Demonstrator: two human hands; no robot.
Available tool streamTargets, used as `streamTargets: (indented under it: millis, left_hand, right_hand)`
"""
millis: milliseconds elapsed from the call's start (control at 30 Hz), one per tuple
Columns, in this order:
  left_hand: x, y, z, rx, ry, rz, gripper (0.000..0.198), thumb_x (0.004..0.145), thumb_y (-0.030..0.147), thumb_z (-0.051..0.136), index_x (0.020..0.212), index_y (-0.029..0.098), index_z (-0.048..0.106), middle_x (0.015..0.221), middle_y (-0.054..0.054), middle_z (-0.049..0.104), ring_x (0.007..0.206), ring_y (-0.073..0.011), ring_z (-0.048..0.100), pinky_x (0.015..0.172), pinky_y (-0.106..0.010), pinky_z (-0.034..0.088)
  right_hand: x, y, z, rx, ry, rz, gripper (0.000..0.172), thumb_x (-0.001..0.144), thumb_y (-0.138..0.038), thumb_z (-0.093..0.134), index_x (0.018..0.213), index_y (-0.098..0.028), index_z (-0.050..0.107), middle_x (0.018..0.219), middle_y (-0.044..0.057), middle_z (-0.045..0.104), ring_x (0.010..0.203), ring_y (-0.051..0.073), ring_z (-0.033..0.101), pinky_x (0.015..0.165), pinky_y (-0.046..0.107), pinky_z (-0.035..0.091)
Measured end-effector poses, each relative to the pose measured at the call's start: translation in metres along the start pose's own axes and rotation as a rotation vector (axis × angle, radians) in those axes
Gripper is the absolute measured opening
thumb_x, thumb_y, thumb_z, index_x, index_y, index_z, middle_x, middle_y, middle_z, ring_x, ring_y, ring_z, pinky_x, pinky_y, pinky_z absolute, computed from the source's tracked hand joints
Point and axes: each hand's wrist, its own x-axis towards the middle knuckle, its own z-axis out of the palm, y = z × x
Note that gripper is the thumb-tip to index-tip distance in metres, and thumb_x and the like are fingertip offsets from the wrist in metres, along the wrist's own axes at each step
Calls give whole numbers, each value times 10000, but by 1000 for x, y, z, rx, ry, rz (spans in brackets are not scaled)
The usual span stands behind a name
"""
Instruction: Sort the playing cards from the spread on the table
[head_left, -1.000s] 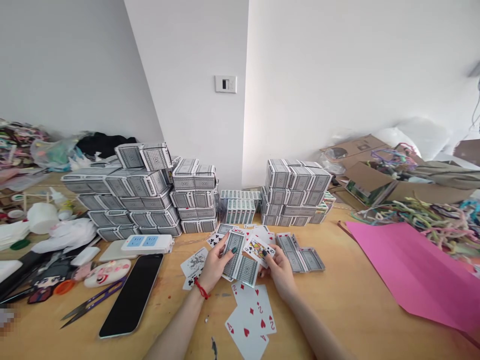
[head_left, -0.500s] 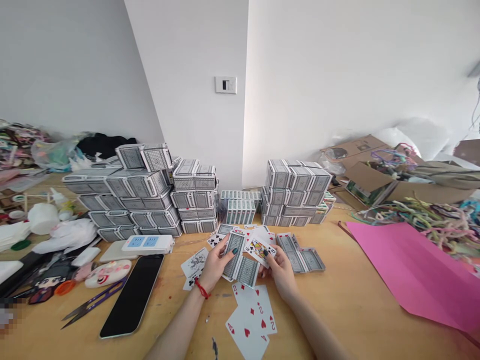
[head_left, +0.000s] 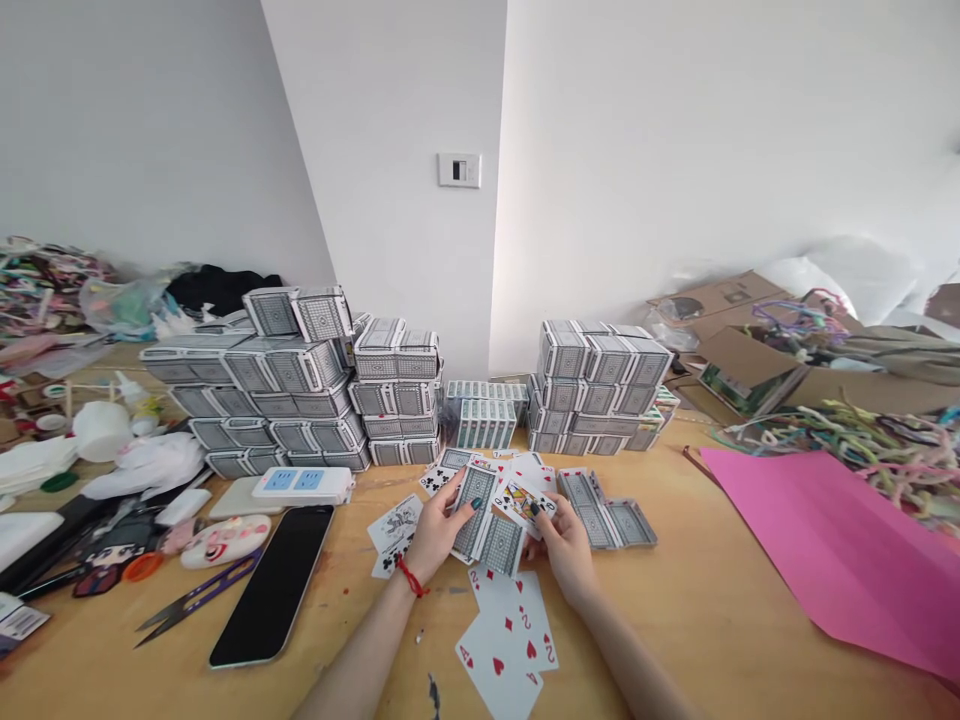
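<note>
My left hand, with a red string bracelet at the wrist, grips grey-backed playing cards by their left side, the thumb on top. My right hand pinches a face card marked Q just right of them. A second grey-backed piece sits between the hands, angled against the left one; which fingers support it is partly hidden. Loose red-suit cards lie face up below. A joker card is left of my left wrist. Right of my right hand lie grey folded-card pieces.
Stacked card-covered blocks stand at the left, the centre left and the right. Pale card boxes are between them. Leftward lie a phone, scissors and a power strip. Pink paper covers the right side.
The camera view has turned slightly left, so everything sits a little further right. Both hands keep their holds on the cards, with hardly any movement.
</note>
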Motion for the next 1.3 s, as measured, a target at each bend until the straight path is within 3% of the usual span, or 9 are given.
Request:
streamTargets:
  millis: [467, 833, 1067, 1300]
  left_hand:
    - [0, -1, 0, 0, 7, 9, 576, 671, 232, 620, 1216, 194, 437, 1200, -67, 525, 1063, -225, 503, 888, -347, 416]
    - [-2, 1, 4, 36, 37, 83, 548, 656, 213, 617, 1185, 189, 474, 1221, -42, 508, 1119, -213, 456, 944, -330, 355]
    - [-2, -2, 2, 90, 34, 86, 533, 678, 214, 601, 1193, 194, 467, 1239, -41, 490, 1140, -201, 436, 959, -314, 345]
    - [-3, -4, 0, 122, 18, 105, 532, 696, 228, 588, 1208, 193, 450, 1267, -39, 454, 1148, -209, 426, 967, -318, 343]
  right_hand:
    - [2, 2, -2, 8, 14, 12, 330, 697, -438, 569, 918, -214, 467, 454, -37, 573, 343, 134, 481, 345, 241, 385]
    - [3, 17, -2, -77, -63, 85, 273, 692, -474, 544, 780, -241, 432, 394, -91, 453, 275, 94, 368, 304, 208, 293]
    - [3, 13, -4, -15, -45, 85, 211, 664, -375, 588, 788, -242, 481, 503, -68, 479, 390, 93, 388, 377, 200, 300]
    - [4, 12, -10, -122, -119, 58, 170, 717, -383, 527, 743, -235, 448, 556, -53, 446, 435, 95, 368, 399, 203, 300]
